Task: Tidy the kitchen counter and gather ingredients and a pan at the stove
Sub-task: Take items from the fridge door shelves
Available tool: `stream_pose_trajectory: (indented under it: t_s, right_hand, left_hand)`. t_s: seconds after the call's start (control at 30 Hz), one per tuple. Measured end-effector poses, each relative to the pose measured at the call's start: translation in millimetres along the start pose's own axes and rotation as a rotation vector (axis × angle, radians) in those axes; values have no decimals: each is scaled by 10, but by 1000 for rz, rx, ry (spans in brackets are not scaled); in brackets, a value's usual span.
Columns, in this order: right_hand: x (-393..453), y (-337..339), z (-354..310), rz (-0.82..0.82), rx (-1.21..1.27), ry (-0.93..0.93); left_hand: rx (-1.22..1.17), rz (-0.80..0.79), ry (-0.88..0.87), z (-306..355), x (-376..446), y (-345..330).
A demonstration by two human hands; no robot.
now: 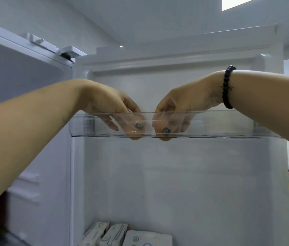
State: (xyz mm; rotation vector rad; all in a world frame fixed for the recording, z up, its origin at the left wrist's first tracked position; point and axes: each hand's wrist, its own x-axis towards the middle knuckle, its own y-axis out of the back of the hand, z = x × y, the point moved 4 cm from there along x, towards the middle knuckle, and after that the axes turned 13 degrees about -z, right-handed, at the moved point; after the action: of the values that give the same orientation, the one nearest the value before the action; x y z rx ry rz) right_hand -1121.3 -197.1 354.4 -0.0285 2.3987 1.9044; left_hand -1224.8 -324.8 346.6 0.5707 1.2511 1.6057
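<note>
My left hand and right hand each pinch an egg mid-shelf; I should lift straight up, gently.

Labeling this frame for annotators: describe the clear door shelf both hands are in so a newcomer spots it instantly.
Start at the open white fridge door filling the frame. Across its upper part runs one transparent door shelf, a shallow clear-plastic bin spanning the door's width. Both the left hand and the right hand dip into it, each closing its grip on a pale egg; the cartons sit far lower.
</note>
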Motion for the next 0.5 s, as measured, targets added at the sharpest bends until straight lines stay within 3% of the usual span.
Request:
stream_pose_trajectory:
  t_s: [0.13, 0.27, 0.5]
  right_hand:
    - [-50, -30, -6, -57, 61, -33]
    - [-194, 28, 6, 70, 79, -12]
    - [-805, 281, 164, 389, 122, 16]
  left_hand:
    - [-69, 69, -48, -55, -7, 25]
    - [-182, 182, -157, -103, -56, 33]
    - [-440, 639, -581, 299, -241, 8]
